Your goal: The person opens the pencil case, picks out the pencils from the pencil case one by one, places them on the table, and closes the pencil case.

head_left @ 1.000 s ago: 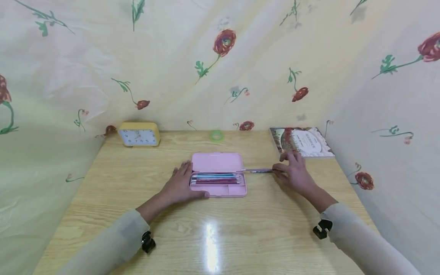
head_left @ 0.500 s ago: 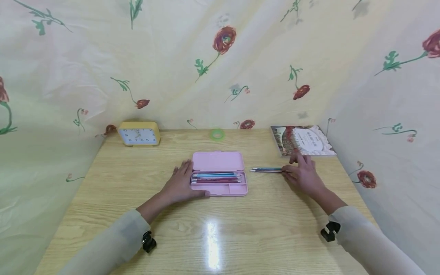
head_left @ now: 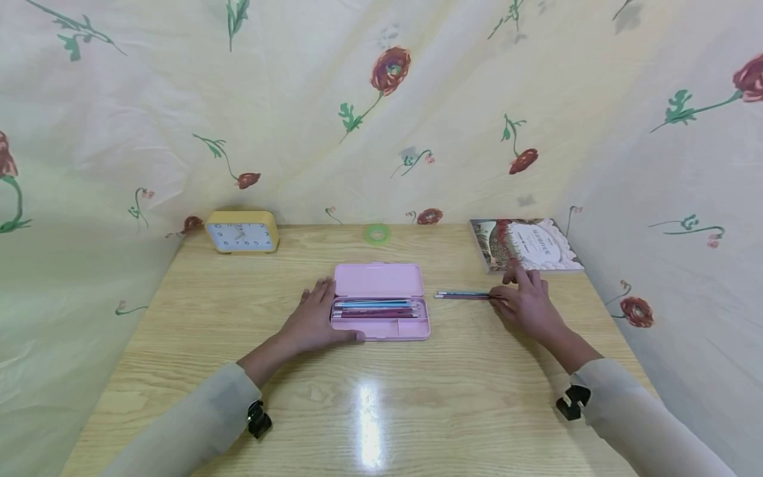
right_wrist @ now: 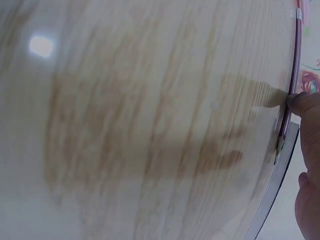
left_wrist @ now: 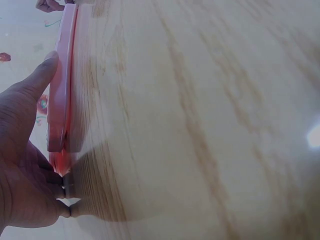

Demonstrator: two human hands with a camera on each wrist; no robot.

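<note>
An open pink pencil case [head_left: 378,281] lies mid-table with its lid folded back. Several blue and dark red pencils [head_left: 375,315] fill its rear compartment. At the case's left end rests my left hand [head_left: 312,321], fingers extended along the side and thumb against the front edge. In the left wrist view that thumb [left_wrist: 42,75] touches the case's pink wall [left_wrist: 61,95]. To the right, my right hand [head_left: 527,306] pinches two pencils [head_left: 461,295], one bluish and one dark red, at their right ends. Their left tips point toward the case, a small gap away.
A yellow alarm clock [head_left: 241,232] stands at the back left. Behind the case lies a green roll of tape [head_left: 377,233]. A book [head_left: 527,245] lies at the back right, just beyond my right hand. Flowered cloth [head_left: 298,119] hangs behind the table [head_left: 286,411].
My right hand has drawn the two pencils to the right, away from the case, and then stayed nearly still over the last half second. The left hand has kept its place.
</note>
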